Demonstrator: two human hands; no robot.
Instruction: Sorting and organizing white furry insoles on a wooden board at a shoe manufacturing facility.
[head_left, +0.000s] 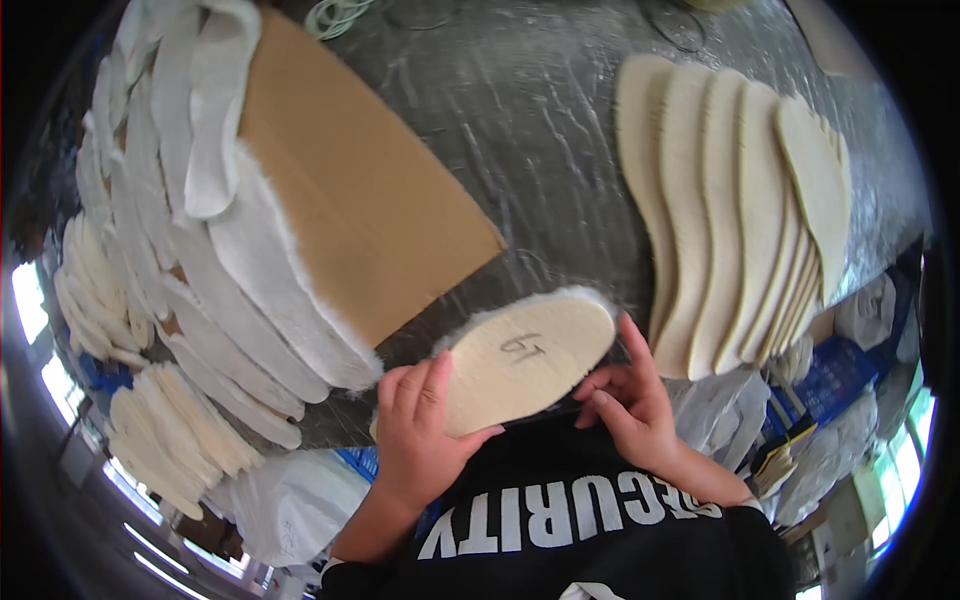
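Note:
A cream insole (pixel 530 355) with a fluffy white edge and dark handwritten marks is held tilted at the table's near edge, its flat backing facing up. My left hand (pixel 418 415) grips its left end, with the thumb along the near side and the fingers over the top. Beside the right end is my right hand (pixel 635 405). Its index finger stretches up along the insole's rim, while the thumb sits apart and the other fingers curl loosely by the lower edge. Whether those curled fingers touch the rim I cannot tell.
Overlapping cream insoles (pixel 690 200) fan out at the right of the dark table (pixel 540 130). Fluffy white insoles (pixel 270 270) lie along a cardboard sheet (pixel 350 190) at left. More stacked insoles (pixel 175 440) and a plastic bag (pixel 290 505) are at lower left; blue crates (pixel 835 375) stand right.

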